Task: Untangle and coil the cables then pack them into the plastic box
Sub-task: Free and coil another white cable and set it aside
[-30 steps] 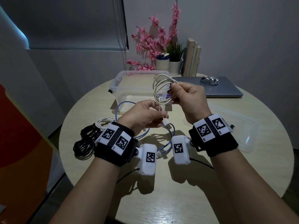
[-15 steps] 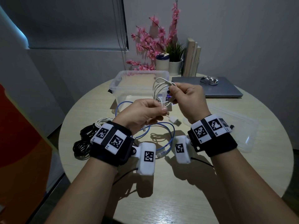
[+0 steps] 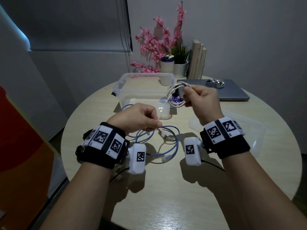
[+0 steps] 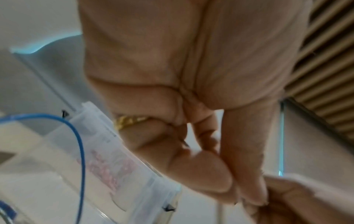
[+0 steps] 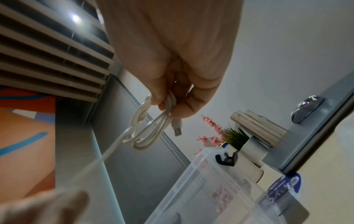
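Your right hand [image 3: 203, 103] pinches a small coil of thin white cable [image 3: 176, 95] between thumb and curled fingers, held up in the air just in front of the clear plastic box [image 3: 123, 83] that stands open on the round pale wooden table [image 3: 166, 188]. In the right wrist view one metal plug end [image 5: 177, 127] pokes out below your fingertips, so that end is already trapped in the loops. Your left hand [image 3: 137, 121] is curled, thumb and forefinger pinching the free tail of the same cable, which runs taut up to the coil.

To finish this coil well, I judge you should keep light tension on the tail and lay each new turn beside the others at the same width, letting the cable roll between your left fingers so it does not twist. Keep the right thumb pressed over every loop; if it lifts, the springy turns will likely fan out. Tuck the last plug through the loops before you lower the coil into the box.

The thin blue cable [image 3: 166, 140] lies loosely looped on the table beneath your hands, and a black cable bundle [image 3: 79, 150] sits by your left wrist; both appear not yet packed.
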Demonstrator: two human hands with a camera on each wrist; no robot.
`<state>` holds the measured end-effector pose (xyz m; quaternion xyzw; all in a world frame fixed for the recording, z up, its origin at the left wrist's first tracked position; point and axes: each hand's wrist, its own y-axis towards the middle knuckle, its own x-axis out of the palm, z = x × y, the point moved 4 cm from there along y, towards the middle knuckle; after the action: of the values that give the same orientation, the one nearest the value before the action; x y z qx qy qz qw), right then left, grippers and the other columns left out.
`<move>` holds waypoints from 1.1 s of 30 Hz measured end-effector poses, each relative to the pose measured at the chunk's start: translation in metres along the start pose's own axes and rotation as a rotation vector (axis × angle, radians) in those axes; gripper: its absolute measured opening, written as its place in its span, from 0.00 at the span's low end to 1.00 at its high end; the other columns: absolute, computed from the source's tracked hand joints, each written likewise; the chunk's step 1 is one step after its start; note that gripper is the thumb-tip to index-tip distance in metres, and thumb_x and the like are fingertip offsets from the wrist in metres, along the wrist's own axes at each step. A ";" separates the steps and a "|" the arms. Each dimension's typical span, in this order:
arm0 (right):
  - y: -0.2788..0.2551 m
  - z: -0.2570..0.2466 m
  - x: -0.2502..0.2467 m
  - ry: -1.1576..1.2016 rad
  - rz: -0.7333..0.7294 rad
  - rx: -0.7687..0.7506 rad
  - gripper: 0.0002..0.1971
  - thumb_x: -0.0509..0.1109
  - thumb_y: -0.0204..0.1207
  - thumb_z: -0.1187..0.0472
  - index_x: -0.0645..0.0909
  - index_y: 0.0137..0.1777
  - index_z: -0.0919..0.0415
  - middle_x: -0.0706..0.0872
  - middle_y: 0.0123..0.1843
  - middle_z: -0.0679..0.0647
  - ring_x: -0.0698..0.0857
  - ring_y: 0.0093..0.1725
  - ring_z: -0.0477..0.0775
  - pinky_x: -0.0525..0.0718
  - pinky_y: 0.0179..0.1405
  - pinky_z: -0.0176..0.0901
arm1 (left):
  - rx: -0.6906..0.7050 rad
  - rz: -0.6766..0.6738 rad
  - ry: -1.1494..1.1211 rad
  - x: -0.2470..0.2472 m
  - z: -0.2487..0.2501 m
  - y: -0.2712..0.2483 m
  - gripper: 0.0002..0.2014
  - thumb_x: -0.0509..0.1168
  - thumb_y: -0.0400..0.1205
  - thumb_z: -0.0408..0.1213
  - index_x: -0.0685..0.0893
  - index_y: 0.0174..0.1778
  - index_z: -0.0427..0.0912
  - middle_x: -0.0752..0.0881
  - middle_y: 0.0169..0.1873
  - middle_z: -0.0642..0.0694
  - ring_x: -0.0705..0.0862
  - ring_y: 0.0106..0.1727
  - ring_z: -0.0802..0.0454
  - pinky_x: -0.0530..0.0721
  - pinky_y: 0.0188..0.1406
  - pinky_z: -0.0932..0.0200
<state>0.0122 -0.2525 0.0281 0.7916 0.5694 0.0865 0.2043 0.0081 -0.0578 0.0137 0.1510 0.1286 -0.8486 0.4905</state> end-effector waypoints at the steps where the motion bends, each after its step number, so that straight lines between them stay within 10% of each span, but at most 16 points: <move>1: 0.000 -0.003 0.000 0.031 -0.007 0.008 0.12 0.67 0.80 0.66 0.86 0.37 0.52 0.84 0.28 0.50 0.81 0.29 0.48 0.84 0.31 0.41 | -0.027 0.062 0.055 -0.004 -0.005 0.004 0.12 0.74 0.73 0.26 0.78 0.29 0.37 0.84 0.29 0.37 0.80 0.26 0.53 0.80 0.29 0.62; 6: -0.003 -0.012 0.005 0.195 -0.073 0.075 0.10 0.65 0.81 0.67 0.84 0.38 0.61 0.81 0.29 0.55 0.81 0.27 0.48 0.82 0.28 0.38 | -0.042 0.510 0.168 -0.024 -0.012 0.012 0.15 0.74 0.75 0.32 0.77 0.26 0.44 0.85 0.21 0.48 0.89 0.32 0.47 0.89 0.48 0.43; 11: -0.004 -0.012 0.008 0.278 -0.174 0.150 0.09 0.64 0.81 0.67 0.82 0.41 0.67 0.80 0.29 0.57 0.81 0.23 0.46 0.79 0.23 0.34 | 0.084 0.714 -0.378 -0.029 -0.004 0.010 0.13 0.67 0.81 0.28 0.73 0.33 0.40 0.85 0.36 0.38 0.87 0.33 0.51 0.90 0.43 0.57; 22: -0.007 -0.003 0.018 0.340 -0.237 0.232 0.11 0.64 0.81 0.65 0.83 0.51 0.75 0.83 0.28 0.55 0.80 0.26 0.49 0.78 0.24 0.35 | 0.104 0.406 -1.027 0.015 0.012 0.014 0.11 0.58 0.85 0.27 0.71 0.36 0.39 0.87 0.25 0.44 0.87 0.26 0.56 0.89 0.35 0.63; 33: -0.007 -0.003 0.016 0.328 -0.176 0.218 0.12 0.66 0.81 0.63 0.84 0.50 0.75 0.84 0.35 0.62 0.81 0.27 0.48 0.80 0.26 0.34 | 0.126 0.279 -0.143 0.029 0.014 0.012 0.16 0.62 0.82 0.25 0.88 0.42 0.51 0.89 0.31 0.59 0.81 0.33 0.65 0.78 0.38 0.71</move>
<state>0.0103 -0.2346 0.0258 0.7316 0.6678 0.1342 0.0287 0.0035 -0.0918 0.0151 0.1371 0.0175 -0.7872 0.6010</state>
